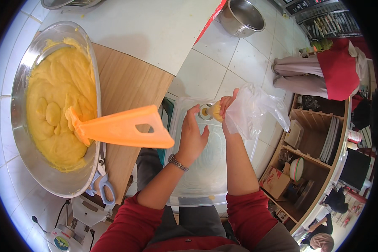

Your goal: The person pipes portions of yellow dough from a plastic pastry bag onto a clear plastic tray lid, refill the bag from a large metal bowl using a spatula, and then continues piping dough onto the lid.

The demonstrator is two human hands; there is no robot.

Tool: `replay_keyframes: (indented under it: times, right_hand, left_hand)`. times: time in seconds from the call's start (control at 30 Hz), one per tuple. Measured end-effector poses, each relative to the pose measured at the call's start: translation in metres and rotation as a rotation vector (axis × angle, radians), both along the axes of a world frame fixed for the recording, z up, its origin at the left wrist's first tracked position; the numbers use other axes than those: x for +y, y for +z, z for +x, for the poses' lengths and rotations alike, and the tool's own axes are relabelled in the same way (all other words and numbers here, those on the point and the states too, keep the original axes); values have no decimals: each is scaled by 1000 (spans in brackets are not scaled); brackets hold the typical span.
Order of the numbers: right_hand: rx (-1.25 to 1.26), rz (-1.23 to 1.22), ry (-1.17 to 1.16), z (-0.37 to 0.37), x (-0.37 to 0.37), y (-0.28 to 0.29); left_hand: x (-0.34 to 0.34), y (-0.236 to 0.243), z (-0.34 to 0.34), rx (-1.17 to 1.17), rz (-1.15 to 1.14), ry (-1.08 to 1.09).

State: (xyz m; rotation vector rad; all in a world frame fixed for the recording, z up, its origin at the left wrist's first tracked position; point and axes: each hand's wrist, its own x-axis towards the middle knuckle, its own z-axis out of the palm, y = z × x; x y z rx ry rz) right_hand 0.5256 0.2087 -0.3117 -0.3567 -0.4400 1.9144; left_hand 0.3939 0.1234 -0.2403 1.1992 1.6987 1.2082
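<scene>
My right hand (227, 110) is wrapped round a clear plastic piping bag (253, 110) with yellow batter bulging at its lower end. The loose top of the bag flares out to the right. Right by the bag's filled end is a small round pale cup or ring (205, 112) with yellow in its middle. My left hand (193, 136) is just left of it, thumb and fingers apart, holding nothing I can see. Both hands are over a large translucent plastic tray or lid (203, 166), whose surface looks smeared.
To the left, a big metal bowl (97, 80) of yellow batter holds an orange scraper (130, 128). Scissors (102, 176) lie beside it on the wooden tabletop (130, 75). A steel pot (242, 19) stands on the tiled floor. Shelves (311, 143) and another person (338, 69) are at right.
</scene>
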Motion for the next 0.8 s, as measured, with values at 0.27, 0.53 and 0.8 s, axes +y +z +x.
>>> replay_keyframes:
  times: [0.27, 0.53, 0.8]
  right_hand:
    - [177, 87, 97, 1, 3, -6]
    - [-163, 5, -51, 17, -3, -19]
    - [-523, -122, -81, -24, -2, 46]
  left_hand:
    - [9, 3, 1, -21, -49, 45]
    - [12, -1, 1, -14, -33, 68]
    - [14, -4, -3, 3, -57, 76]
